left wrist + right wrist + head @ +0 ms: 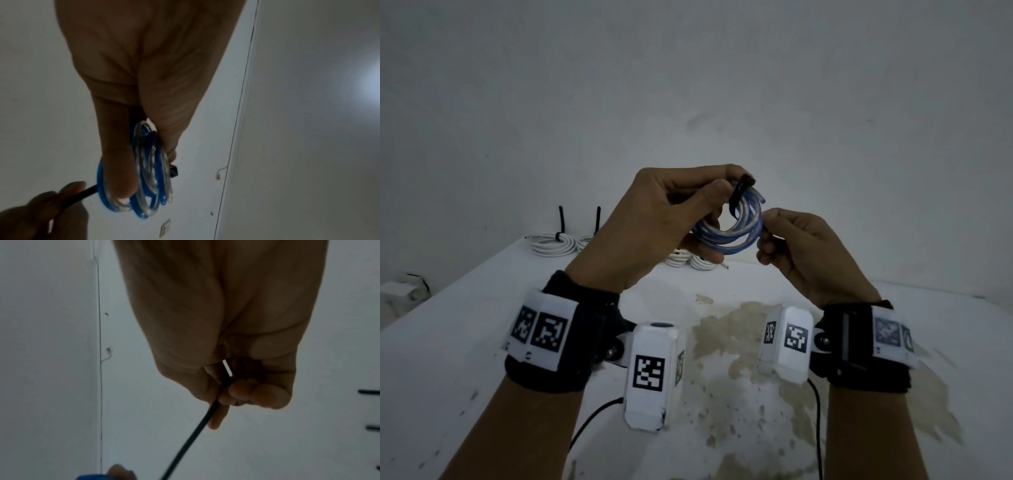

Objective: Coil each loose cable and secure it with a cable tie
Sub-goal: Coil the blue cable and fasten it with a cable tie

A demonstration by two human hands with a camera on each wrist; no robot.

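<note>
A coil of blue and clear cable (736, 226) (150, 175) is held up above the white table. My left hand (664, 219) (133, 113) grips the coil, thumb and fingers curled round its loops. A black cable tie (739, 192) (193, 434) wraps over the coil's top. My right hand (801, 250) (236, 386), just right of the coil, pinches the tie's free end between thumb and fingers. The tie's head (173, 172) shows at the coil's far side.
Several white cable coils (553, 243) with black ties (562, 219) lie at the table's far edge against the wall. The white table (465, 325) has a worn, stained patch (739, 342) in the middle. Wrist camera leads (592, 421) hang below my arms.
</note>
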